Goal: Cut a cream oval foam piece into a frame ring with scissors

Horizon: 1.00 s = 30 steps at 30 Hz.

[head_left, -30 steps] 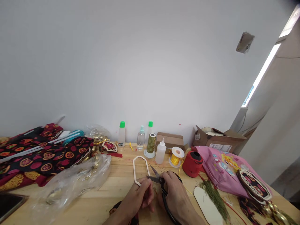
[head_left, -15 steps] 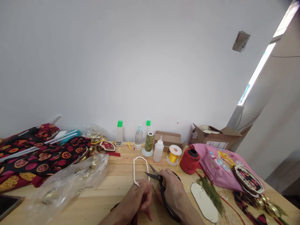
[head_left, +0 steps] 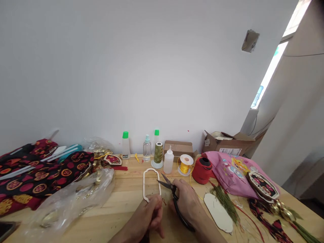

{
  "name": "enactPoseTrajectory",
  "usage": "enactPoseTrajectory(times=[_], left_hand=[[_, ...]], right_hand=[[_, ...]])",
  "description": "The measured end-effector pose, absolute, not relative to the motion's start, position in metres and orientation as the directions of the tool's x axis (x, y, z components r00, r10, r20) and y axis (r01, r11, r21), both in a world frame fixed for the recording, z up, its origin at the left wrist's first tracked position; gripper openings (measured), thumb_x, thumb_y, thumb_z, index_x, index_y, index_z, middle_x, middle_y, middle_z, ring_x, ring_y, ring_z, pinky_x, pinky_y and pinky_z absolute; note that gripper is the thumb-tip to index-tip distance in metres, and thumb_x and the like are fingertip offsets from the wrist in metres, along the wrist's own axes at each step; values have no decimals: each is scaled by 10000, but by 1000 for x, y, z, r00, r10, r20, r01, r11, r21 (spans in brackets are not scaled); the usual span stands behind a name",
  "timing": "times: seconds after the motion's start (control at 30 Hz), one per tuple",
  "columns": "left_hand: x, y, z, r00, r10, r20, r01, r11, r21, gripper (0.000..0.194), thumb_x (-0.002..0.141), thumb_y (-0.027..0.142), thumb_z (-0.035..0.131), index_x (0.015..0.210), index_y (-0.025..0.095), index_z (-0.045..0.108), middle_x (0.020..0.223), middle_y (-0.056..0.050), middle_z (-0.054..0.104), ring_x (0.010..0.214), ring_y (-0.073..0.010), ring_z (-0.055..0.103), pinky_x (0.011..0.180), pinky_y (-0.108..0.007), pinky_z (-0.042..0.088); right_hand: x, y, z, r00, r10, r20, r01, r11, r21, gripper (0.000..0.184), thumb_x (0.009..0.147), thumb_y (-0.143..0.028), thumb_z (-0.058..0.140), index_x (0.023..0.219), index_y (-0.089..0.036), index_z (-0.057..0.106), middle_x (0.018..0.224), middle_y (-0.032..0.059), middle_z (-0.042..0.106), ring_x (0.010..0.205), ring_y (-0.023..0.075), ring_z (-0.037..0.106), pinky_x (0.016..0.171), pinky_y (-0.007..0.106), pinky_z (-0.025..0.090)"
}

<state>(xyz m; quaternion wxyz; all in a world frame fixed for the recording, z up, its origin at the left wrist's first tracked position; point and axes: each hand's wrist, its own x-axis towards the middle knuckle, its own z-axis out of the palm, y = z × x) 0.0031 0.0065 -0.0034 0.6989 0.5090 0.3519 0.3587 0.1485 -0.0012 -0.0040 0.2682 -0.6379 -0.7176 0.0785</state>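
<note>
My right hand (head_left: 186, 202) grips black scissors (head_left: 170, 189) whose blades are parted and point away to the left. My left hand (head_left: 149, 214) lies just beside it with fingers pinched together on something small and reddish I cannot make out. Both rest on the wooden table (head_left: 121, 206). A white oblong frame (head_left: 151, 185) lies flat directly beyond my left hand, its near end touching my fingers.
Glue bottles (head_left: 125, 145), an olive thread cone (head_left: 158, 154), a yellow cord spool (head_left: 185, 164) and a red spool (head_left: 201, 169) stand behind. Patterned cloth (head_left: 37, 172) and a clear plastic bag (head_left: 73, 195) lie left. A pink bag (head_left: 235, 175), green tassel strands (head_left: 224, 199) and a white oval plate (head_left: 217, 212) lie right.
The view has drifted so everything sits slightly further left. My hands stay close together; the scissors' blades remain parted over the same spot.
</note>
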Motion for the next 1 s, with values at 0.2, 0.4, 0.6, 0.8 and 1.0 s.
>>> enactPoseTrajectory(times=[0.2, 0.4, 0.6, 0.8, 1.0], left_hand=[[3, 3, 4, 561, 816, -137, -135, 253, 958, 319, 737, 405, 382, 488, 207, 353, 314, 109, 284, 285, -45, 211, 397, -283, 472], [4, -1, 4, 641, 756, -132, -122, 270, 955, 321, 732, 387, 400, 475, 204, 338, 328, 99, 309, 289, -39, 220, 367, -240, 442], [8, 4, 0, 731, 655, -193, -3, 285, 958, 317, 692, 293, 441, 408, 154, 443, 315, 44, 408, 260, -36, 307, 288, -160, 227], [6, 9, -5, 729, 676, -105, -194, 351, 916, 241, 683, 257, 416, 705, 107, 603, 455, -40, 604, 323, -75, 460, 360, -174, 315], [5, 8, -7, 728, 677, -105, -248, 403, 881, 283, 641, 239, 402, 694, 77, 627, 460, -64, 607, 336, -92, 471, 402, -210, 378]], right_hand=[[160, 6, -5, 30, 941, 338, 824, 168, -541, 229, 515, -61, 487, 697, -196, 517, 646, -10, 503, 599, 137, 443, 525, 215, 302], [165, 10, 7, 190, 931, 311, 329, 238, -914, 231, 673, -278, 522, 866, -152, 534, 583, -32, 461, 508, 98, 395, 473, 205, 320], [150, 3, 14, -11, 986, 169, -93, 167, -982, 399, 674, -315, 562, 1021, -134, 489, 598, -28, 533, 423, 67, 388, 388, 188, 314], [153, 3, 13, 141, 986, 91, -228, 122, -966, 340, 592, -228, 621, 902, -125, 528, 552, -28, 555, 404, 70, 451, 394, 191, 348], [151, 0, 17, 118, 989, 87, -265, 115, -957, 325, 587, -209, 628, 892, -124, 553, 551, -31, 556, 408, 75, 477, 405, 196, 367]])
